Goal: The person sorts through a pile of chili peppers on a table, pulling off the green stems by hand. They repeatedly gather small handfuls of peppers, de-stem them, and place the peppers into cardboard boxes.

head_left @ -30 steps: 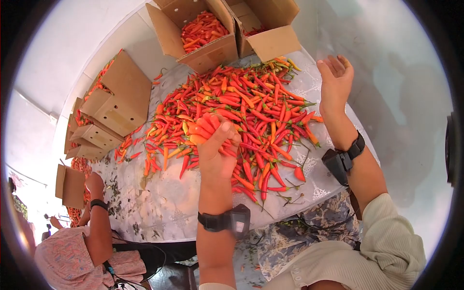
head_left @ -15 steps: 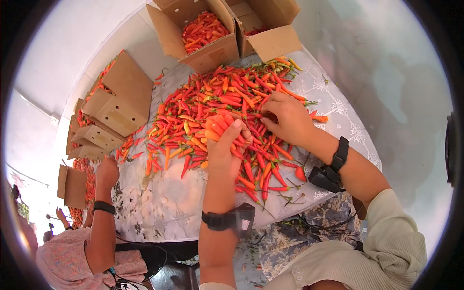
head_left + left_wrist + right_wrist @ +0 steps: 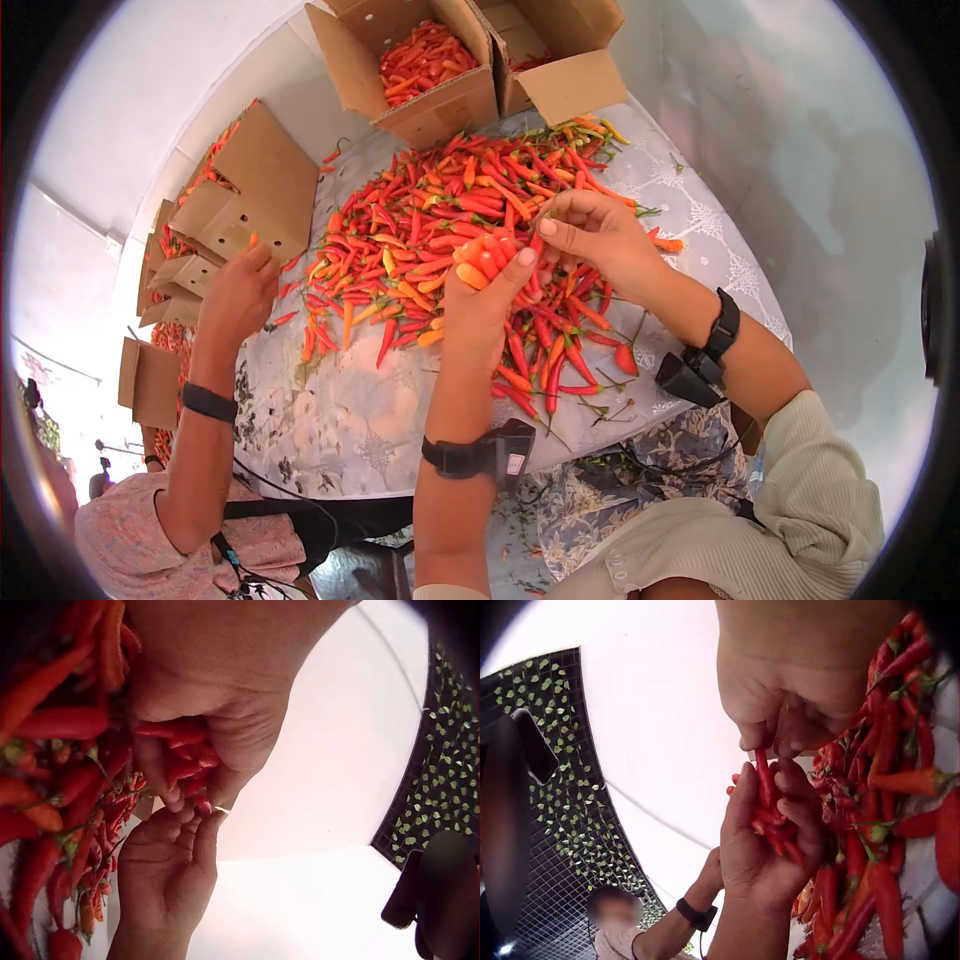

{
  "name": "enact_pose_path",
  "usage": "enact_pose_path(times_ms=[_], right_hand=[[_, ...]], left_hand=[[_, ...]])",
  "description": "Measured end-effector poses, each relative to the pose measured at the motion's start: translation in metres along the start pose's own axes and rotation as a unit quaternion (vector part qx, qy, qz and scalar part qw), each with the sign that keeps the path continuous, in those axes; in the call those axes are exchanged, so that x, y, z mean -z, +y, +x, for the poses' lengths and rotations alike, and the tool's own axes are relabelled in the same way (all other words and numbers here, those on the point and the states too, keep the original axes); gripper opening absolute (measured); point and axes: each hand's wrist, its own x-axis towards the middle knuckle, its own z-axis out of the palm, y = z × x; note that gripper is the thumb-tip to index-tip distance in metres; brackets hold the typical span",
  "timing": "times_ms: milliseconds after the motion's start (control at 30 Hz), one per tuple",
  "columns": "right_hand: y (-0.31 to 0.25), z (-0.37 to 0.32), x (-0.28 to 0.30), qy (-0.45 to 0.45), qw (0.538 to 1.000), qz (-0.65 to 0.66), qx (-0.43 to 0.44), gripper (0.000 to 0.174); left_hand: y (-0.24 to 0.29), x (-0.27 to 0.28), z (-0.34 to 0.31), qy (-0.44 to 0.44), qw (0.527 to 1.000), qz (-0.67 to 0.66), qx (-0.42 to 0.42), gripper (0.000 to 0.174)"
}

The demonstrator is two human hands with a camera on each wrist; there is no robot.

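Observation:
My left hand [image 3: 478, 318] grips a bunch of red and orange chilies [image 3: 487, 258], its thumb lying along them. In the right wrist view these chilies lie in the curled palm and fingers. Close beside it, my right hand [image 3: 605, 240] pinches one end of a red chili [image 3: 764, 780] whose other end reaches into the left hand's bunch. The right fingertips meet the left fingers in the left wrist view. Both hands are over a large pile of chilies [image 3: 470, 175], many with green stems, on a pale patterned tablecloth [image 3: 370, 440].
At the back stand an open cardboard box [image 3: 437, 120] with red chilies inside and a second box [image 3: 575, 88] beside it. More filled boxes [image 3: 265, 185] line the left side. Another person's hand [image 3: 240, 290] at the left holds up an orange chili. Loose stems [image 3: 600, 412] lie near the front edge.
My right hand came down from the raised position at right to the pile, then moved to the left hand's bunch. The left hand shifted slightly right. The other person's hand rose from the table.

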Motion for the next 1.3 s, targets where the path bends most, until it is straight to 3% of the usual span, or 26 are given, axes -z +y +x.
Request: enact_pose_path(times_ms=[100, 300, 500, 600, 633, 700, 800, 900, 1000, 1100, 1200, 1300], right_hand=[[0.001, -0.002, -0.007, -0.036, 0.997, 0.059, 0.046, 0.021], [-0.004, -0.002, -0.002, 0.004, 0.999, 0.039, -0.022, 0.014], [-0.002, -0.003, -0.003, -0.043, 0.996, 0.07, 0.026, 0.015], [0.004, 0.0, -0.003, -0.035, 0.995, 0.045, 0.083, 0.014], [0.004, -0.001, -0.004, -0.005, 0.992, -0.036, 0.121, 0.014], [-0.001, -0.005, -0.006, 0.055, 0.96, -0.195, 0.192, 0.013], [-0.002, -0.001, -0.008, 0.103, 0.822, -0.379, 0.412, 0.011], [-0.003, -0.003, -0.003, 0.136, 0.885, -0.325, 0.303, 0.009], [0.007, 0.006, 0.008, 0.149, 0.913, -0.297, 0.238, 0.006], [0.004, 0.009, 0.019, 0.153, 0.931, -0.314, 0.11, 0.01], [0.006, 0.017, 0.031, 0.264, 0.923, -0.23, 0.16, 0.013], [-0.001, 0.023, 0.033, 0.439, 0.851, -0.075, 0.28, 0.015]], left_hand=[[0.001, -0.001, -0.002, -0.033, 0.999, -0.009, 0.017, 0.022], [0.003, 0.004, -0.004, -0.044, 0.998, -0.015, 0.039, 0.023], [0.0, 0.0, -0.006, -0.059, 0.997, -0.027, 0.032, 0.023], [-0.001, -0.001, -0.005, -0.054, 0.998, -0.024, 0.036, 0.023], [-0.001, -0.001, -0.005, -0.048, 0.998, -0.022, 0.037, 0.023], [-0.002, -0.001, -0.003, -0.053, 0.997, -0.031, 0.038, 0.021], [-0.002, -0.002, -0.003, -0.043, 0.998, -0.033, 0.04, 0.019], [0.0, 0.0, -0.003, -0.052, 0.998, -0.036, 0.028, 0.02], [-0.002, 0.005, -0.002, -0.037, 0.998, -0.047, -0.007, 0.023], [0.002, 0.011, -0.001, -0.013, 0.994, -0.111, -0.017, 0.023], [0.006, 0.016, 0.0, 0.017, 0.981, -0.194, -0.013, 0.019], [0.008, 0.019, 0.0, 0.023, 0.97, -0.24, -0.014, 0.018]])
